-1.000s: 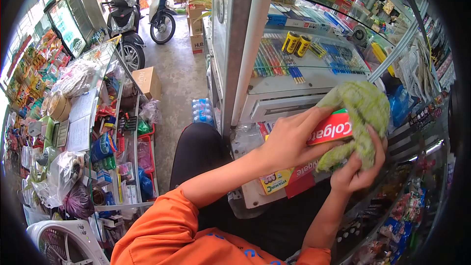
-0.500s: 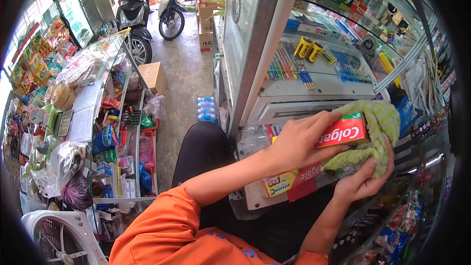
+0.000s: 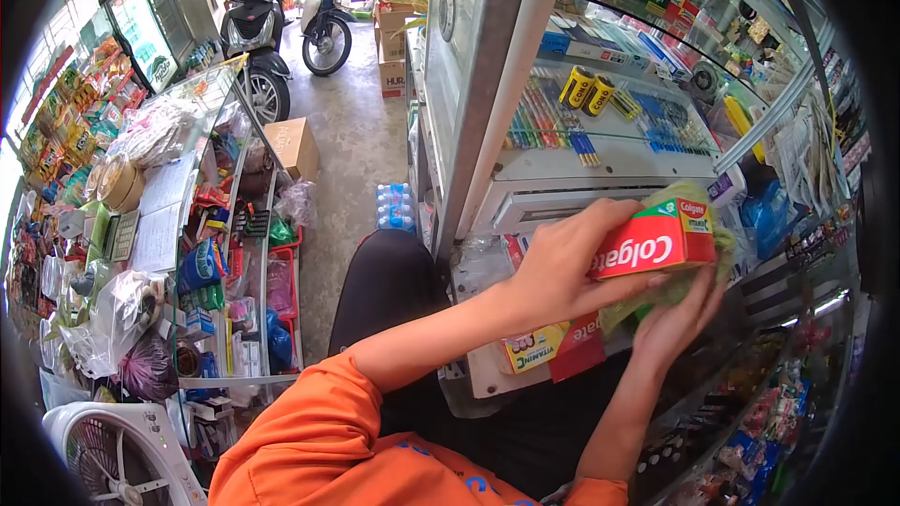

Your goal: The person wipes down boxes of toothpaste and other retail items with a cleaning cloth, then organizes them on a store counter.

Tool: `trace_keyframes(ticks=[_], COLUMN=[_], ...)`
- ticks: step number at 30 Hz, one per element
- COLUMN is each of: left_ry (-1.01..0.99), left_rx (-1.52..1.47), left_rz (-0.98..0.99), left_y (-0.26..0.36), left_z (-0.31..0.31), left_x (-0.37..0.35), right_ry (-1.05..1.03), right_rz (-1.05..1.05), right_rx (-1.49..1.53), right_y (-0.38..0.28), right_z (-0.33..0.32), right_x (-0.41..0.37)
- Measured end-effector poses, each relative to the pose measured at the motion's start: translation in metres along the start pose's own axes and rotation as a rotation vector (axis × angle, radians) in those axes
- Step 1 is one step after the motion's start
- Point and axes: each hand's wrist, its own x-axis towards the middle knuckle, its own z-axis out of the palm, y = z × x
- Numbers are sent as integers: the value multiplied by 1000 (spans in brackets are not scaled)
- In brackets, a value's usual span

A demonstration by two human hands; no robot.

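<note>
My left hand [image 3: 567,262] grips a red Colgate toothpaste box [image 3: 647,242] by its left end, thumb below and fingers on top. The box is tilted, with its printed end facing right. In my right hand [image 3: 680,319] is a fuzzy green cloth [image 3: 692,192], bunched behind and under the box; it is partly smeared by motion. Below my hands a yellow Vitamin C box [image 3: 536,349] and another red Colgate box [image 3: 583,342] lie on the shelf ledge [image 3: 489,370].
The display case [image 3: 600,164] holds pens and yellow-black batteries [image 3: 586,91]. Its metal post [image 3: 511,66] rises ahead of me. On my left stands a glass counter with a notebook [image 3: 161,215]; a fan [image 3: 122,454] sits nearby. Bottled water [image 3: 395,206] and motorbikes [image 3: 255,37] are ahead.
The cloth has slid back from the box's right end to behind and below it, so the end panel now shows. My right hand has shifted slightly left.
</note>
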Motion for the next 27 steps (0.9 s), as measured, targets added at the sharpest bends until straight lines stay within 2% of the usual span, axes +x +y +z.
trace_keyframes(ticks=[1,3,4,5,6,7,8,9,10,11,13,15,17,19,20,21,23,24,27], left_ry=[1,237,127,126,172,219,251,254,204,155,188,408,367,217,228,232,389,440,451], left_rx=[0,-157,-188,-185,-450,-715,-497,-497,-421,-345,-409,-577,-579,-660,-516,-518,-555,-519,-413], left_rz=[-2,162,125,120,18,-85,170,167,167,171,182,31,-28,82,80,83,61,-20,-8], left_y=[-1,-6,-9,-10,-9,-9,-12,-16,-19,-21,-21,-17,-10,-4,-2,-2,-4,-22,-27], left_z=[1,2,-7,-4,3,7,3,0,-4,-7,-8,-11,-15,-7,-7,-8,-16,-22,-16], left_x=[0,-1,-4,-10,-18,-23,-11,-12,-15,-12,-1,6,6,3,4,8,20,16,7], right_ry=[-1,-363,-364,-434,-500,-498,-576,-655,-711,-715,-706,-635,-555,-654,-664,-667,-555,-554,-420], right_rz=[1,284,289,484,678,682,699,715,715,711,905,901,900,860,828,826,862,864,929], right_rx=[-2,209,210,356,502,502,546,589,510,508,646,576,508,565,531,527,413,417,406], right_y=[7,34,45,55,63,68,72,75,77,77,77,68,69,78,78,72,58,55,62], right_z=[-4,-21,-21,-19,-20,-24,-30,-37,-48,-52,-57,-47,-40,-36,-32,-34,-41,-39,-36], right_x=[-6,-19,-28,-41,-49,-51,-52,-53,-48,-43,-37,-43,-48,-48,-46,-46,-49,-50,-53])
